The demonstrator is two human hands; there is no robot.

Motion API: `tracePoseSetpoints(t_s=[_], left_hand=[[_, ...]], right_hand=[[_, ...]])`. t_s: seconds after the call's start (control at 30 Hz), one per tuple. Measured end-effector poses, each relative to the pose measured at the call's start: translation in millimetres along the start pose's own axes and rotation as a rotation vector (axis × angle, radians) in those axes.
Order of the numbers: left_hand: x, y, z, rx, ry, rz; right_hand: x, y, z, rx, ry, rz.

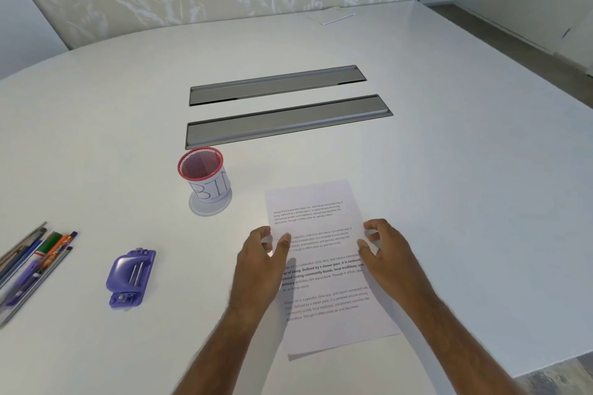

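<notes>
— What sits on the white table (449, 154)?
— A printed sheet (321, 321), right in front of the person and near the table's close edge, to the right of a red mesh cup (202, 170). Its long side runs away from the person, turned a little to the left. It is white, with four blocks of small black text, the third partly bold. A shadow shows under its near edge.
— And the hands?
— The left hand (260, 263) is at the sheet's left edge and the right hand (390, 253) at its right edge, both knuckles up. On each, the curled fingers and thumb pinch the paper's edge
</notes>
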State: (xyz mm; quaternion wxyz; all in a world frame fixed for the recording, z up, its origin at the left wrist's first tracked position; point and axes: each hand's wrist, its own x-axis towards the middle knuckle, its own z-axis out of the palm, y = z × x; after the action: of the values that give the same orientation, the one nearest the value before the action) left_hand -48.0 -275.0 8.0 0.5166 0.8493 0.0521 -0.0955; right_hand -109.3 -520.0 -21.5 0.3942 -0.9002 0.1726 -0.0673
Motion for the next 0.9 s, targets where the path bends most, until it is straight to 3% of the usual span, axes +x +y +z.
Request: tracePoseSetpoints(t_s=[0.33,0.6,0.73,0.9], left_hand=[[26.0,4.2,-9.6,-0.421,-0.070,-0.259],[28.6,14.4,-1.5,-0.480,-0.244,-0.249],[24.7,12.8,-0.4,-0.624,-0.235,-0.284],[15.9,9.5,-5.2,-0.440,-0.194,-0.145]], right_hand=[[0.6,-2.8,0.3,0.028,0.005,0.006],[-5.7,-11.9,8.4,0.029,-0.008,0.004],[-11.6,-16.2,10.0,0.034,-0.002,-0.014],[-17.8,-21.5,14.5,0.039,-0.018,-0.028]])
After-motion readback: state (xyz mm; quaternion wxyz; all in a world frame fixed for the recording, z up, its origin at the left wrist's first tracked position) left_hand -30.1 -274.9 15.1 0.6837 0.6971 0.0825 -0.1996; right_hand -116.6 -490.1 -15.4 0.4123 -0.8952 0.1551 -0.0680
